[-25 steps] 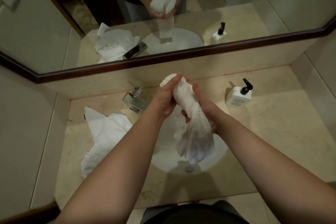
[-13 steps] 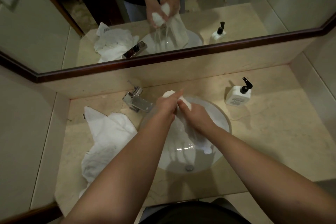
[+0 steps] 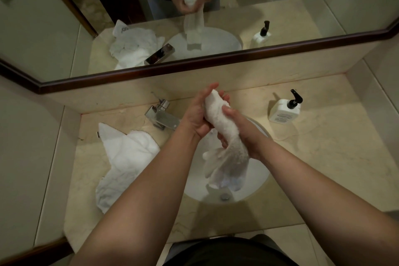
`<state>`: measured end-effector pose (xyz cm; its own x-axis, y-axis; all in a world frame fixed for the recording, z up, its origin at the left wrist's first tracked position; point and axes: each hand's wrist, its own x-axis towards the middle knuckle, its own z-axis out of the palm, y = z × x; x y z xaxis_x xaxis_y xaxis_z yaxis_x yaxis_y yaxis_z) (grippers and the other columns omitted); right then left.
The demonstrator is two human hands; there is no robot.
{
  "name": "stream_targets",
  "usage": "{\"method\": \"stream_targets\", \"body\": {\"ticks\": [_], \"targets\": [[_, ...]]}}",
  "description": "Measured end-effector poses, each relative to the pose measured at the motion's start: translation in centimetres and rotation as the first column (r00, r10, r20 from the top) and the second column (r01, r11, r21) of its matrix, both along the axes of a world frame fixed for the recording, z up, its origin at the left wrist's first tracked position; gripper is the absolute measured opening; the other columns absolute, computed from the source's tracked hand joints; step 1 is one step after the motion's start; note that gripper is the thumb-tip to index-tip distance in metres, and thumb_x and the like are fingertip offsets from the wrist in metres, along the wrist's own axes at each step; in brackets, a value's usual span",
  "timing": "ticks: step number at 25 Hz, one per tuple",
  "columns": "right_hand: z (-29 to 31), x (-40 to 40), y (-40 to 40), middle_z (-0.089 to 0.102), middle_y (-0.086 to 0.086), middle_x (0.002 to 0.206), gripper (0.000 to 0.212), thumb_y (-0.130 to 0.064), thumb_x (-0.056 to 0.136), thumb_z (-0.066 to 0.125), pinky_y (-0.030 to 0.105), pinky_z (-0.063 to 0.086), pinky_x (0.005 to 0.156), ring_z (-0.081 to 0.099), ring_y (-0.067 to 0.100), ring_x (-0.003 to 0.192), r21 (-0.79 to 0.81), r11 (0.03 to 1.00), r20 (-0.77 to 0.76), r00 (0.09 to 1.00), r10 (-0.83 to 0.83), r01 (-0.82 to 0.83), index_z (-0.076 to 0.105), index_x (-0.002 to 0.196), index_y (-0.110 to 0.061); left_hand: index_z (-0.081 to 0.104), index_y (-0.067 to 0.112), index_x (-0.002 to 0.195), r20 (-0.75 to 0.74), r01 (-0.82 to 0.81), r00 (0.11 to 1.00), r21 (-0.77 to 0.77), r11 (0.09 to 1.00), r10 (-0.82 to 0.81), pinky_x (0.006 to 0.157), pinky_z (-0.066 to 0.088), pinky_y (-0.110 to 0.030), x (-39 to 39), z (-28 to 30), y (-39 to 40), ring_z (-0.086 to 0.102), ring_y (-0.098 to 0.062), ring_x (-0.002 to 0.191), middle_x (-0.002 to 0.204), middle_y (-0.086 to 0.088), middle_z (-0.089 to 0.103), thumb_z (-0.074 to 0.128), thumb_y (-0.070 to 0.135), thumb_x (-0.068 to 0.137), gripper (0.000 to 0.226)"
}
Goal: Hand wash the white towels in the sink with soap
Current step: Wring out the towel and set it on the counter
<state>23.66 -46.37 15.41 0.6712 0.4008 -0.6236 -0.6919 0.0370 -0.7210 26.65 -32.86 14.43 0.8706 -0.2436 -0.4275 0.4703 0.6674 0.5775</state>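
Both hands grip one rolled white towel [image 3: 222,124] above the sink [image 3: 257,188]: left hand [image 3: 197,112] curled round its upper end, right hand [image 3: 241,134] round the middle. Its loose tail hangs into the basin. A second towel [image 3: 125,162] lies on the counter's [image 3: 323,157] left side; a soap bottle [image 3: 284,111] stands near its back right corner.

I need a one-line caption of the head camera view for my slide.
Both hands, left hand and right hand, grip a twisted white towel above the sink.

A dark wood-framed mirror [image 3: 216,56] spans the wall above the beige stone table [image 3: 323,157]. A chrome faucet [image 3: 162,117] stands at the table's back edge, left of centre.
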Motion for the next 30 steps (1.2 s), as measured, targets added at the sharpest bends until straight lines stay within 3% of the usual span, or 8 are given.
{"method": "stream_targets", "body": {"ticks": [3, 6, 15, 18, 22, 25, 28, 30], "targets": [[-0.5, -0.5, 1.5, 0.067, 0.003, 0.075, 0.084, -0.081, 0.081, 0.029, 0.028, 0.046, 0.065, 0.064, 0.018, 0.071, -0.337, 0.939, 0.258, 0.966, 0.027, 0.064, 0.071, 0.103, -0.012, 0.064, 0.014, 0.074, -0.181, -0.064, 0.98, 0.123, 0.99, 0.086, 0.058, 0.055, -0.027, 0.5, -1.0, -0.1, 0.06, -0.012, 0.056, 0.063, 0.0, 0.06, 0.074, 0.026, 0.081, 0.018], [-1.8, -1.1, 2.1, 0.069, 0.01, 0.096, 0.068, -0.063, 0.099, 0.023, 0.032, 0.046, 0.08, 0.065, 0.025, 0.094, -0.494, 0.862, 0.376, 0.922, 0.093, 0.115, 0.07, 0.109, -0.014, 0.059, 0.013, 0.082, -0.255, -0.086, 0.957, 0.213, 0.973, 0.141, 0.057, 0.054, -0.029, 0.4, -2.5, 0.1, 0.058, -0.015, 0.057, 0.068, -0.003, 0.057, 0.083, 0.026, 0.075, 0.028], [-3.1, -2.3, 2.5, 0.068, 0.018, 0.1, 0.065, -0.05, 0.101, 0.013, 0.042, 0.047, 0.078, 0.062, 0.037, 0.093, -0.784, 0.616, 0.439, 0.773, 0.458, 0.08, 0.064, 0.115, -0.012, 0.059, 0.007, 0.07, -0.423, -0.177, 0.814, 0.471, 0.864, 0.398, 0.051, 0.051, -0.027, -0.3, -3.7, -1.1, 0.052, -0.019, 0.046, 0.062, -0.009, 0.057, 0.078, 0.013, 0.081, 0.023], [-3.3, -1.6, 2.3, 0.071, 0.016, 0.089, 0.086, -0.076, 0.086, 0.012, 0.041, 0.049, 0.077, 0.064, 0.032, 0.087, -0.738, 0.668, 0.439, 0.817, 0.375, 0.09, 0.071, 0.09, -0.014, 0.059, 0.005, 0.068, -0.366, -0.254, 0.783, 0.549, 0.796, 0.503, 0.062, 0.054, -0.032, -0.3, -3.2, -1.8, 0.056, -0.019, 0.052, 0.065, -0.01, 0.06, 0.08, 0.014, 0.082, 0.027], [-2.3, -0.8, 1.5, 0.066, 0.006, 0.075, 0.052, -0.057, 0.09, 0.059, 0.031, 0.044, 0.066, 0.059, 0.018, 0.069, -0.43, 0.903, 0.311, 0.941, 0.136, 0.011, 0.068, 0.081, -0.007, 0.063, 0.008, 0.077, -0.369, -0.079, 0.877, 0.521, 0.85, 0.308, 0.063, 0.058, -0.031, 1.0, -1.6, -0.7, 0.063, -0.018, 0.057, 0.071, -0.008, 0.065, 0.082, 0.039, 0.08, 0.036], [-1.1, -0.6, 1.0, 0.06, 0.008, 0.068, 0.036, -0.042, 0.088, 0.067, 0.029, 0.043, 0.057, 0.054, 0.018, 0.058, -0.243, 0.968, 0.219, 0.976, -0.008, 0.063, 0.066, 0.084, -0.007, 0.062, 0.008, 0.097, -0.23, 0.087, 0.973, 0.268, 0.96, -0.024, 0.082, 0.054, -0.036, 0.8, -0.5, 1.3, 0.067, -0.021, 0.083, 0.084, -0.01, 0.067, 0.063, 0.044, 0.092, 0.036], [0.2, -0.1, 1.0, 0.055, 0.009, 0.065, 0.043, -0.044, 0.09, 0.06, 0.026, 0.041, 0.049, 0.05, 0.016, 0.051, -0.074, 0.997, 0.036, 0.999, 0.004, -0.002, 0.064, 0.096, -0.003, 0.057, 0.007, 0.125, 0.003, 0.103, 0.995, -0.037, 0.994, -0.103, 0.1, 0.051, -0.044, -0.1, -0.5, 2.7, 0.059, -0.03, 0.121, 0.118, -0.013, 0.068, 0.066, 0.039, 0.084, 0.052], [0.8, 0.2, 1.4, 0.053, 0.005, 0.06, 0.05, -0.053, 0.087, 0.059, 0.023, 0.041, 0.046, 0.049, 0.013, 0.048, 0.064, 0.997, -0.121, 0.991, 0.052, -0.044, 0.062, 0.098, -0.005, 0.054, 0.012, 0.131, 0.14, 0.14, 0.983, -0.18, 0.974, -0.116, 0.103, 0.048, -0.048, 0.2, -0.3, 2.8, 0.055, -0.031, 0.127, 0.123, -0.013, 0.065, 0.077, 0.036, 0.075, 0.065]]}}
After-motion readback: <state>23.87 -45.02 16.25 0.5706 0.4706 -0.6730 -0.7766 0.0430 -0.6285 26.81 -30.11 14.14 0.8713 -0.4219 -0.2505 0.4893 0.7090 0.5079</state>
